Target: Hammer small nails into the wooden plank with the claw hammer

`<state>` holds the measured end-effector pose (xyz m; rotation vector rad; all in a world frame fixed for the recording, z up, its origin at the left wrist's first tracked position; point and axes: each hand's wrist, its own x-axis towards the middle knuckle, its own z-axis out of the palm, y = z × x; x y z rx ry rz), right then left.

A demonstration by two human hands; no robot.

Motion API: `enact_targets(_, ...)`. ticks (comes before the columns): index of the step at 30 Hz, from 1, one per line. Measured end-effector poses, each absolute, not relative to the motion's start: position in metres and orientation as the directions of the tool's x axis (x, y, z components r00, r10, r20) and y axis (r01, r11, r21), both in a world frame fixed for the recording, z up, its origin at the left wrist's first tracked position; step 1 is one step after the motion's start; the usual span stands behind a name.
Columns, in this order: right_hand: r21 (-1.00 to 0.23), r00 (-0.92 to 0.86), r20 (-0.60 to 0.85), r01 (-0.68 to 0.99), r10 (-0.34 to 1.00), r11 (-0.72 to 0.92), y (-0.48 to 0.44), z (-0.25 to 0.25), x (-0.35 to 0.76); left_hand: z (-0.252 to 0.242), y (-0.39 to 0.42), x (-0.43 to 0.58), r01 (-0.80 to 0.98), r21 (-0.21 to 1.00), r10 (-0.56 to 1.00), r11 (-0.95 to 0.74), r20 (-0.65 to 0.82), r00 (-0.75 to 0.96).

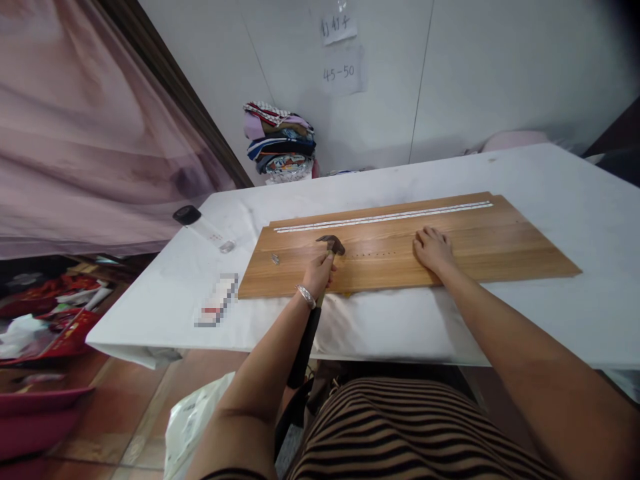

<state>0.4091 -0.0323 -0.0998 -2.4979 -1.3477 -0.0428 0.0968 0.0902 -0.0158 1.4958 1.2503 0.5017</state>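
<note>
A long wooden board (pixel 500 250) lies flat on the white table (pixel 575 313). My left hand (pixel 319 272) grips a hammer (pixel 331 245) close under its dark head, which rests on the board; the black handle runs back past my wrist and off the table edge. My right hand (pixel 433 248) lies flat on the board with fingers spread, just right of a short row of small dots, nails or holes (pixel 373 254). A white strip (pixel 385 217) runs along the board's far side. A small metal piece (pixel 275 259) sits on the board's left end.
A clear bottle with a black cap (pixel 203 227) lies on the table at the left, beside a small blurred packet (pixel 216 300). Folded fabrics (pixel 280 143) are stacked against the wall. Paper notes (pixel 340 50) hang above. Red clutter (pixel 45 313) and a white bag (pixel 193 420) lie on the floor.
</note>
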Motion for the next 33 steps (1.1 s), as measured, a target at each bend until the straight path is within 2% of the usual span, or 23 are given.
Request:
enact_targets(10,-0.263,0.551,0.213,0.828,0.807,-0.496,-0.0319,-0.1052,0.4119,-0.0173,0.0908,0.0953,0.473,0.873,0.878,0.119,-0.314,0.36)
enact_targets(26,-0.245,0.547,0.198,0.831,0.814,-0.499,-0.0326,-0.1016,0.4111,-0.0175,0.0903,0.0956,0.411,0.905,0.882,0.111,-0.281,0.379)
enact_targets(33,-0.238,0.548,0.199,0.831,0.812,-0.502,-0.0325,-0.1017,0.4105,-0.0196,0.0923,0.0963,0.452,0.885,0.878,0.115,-0.304,0.371)
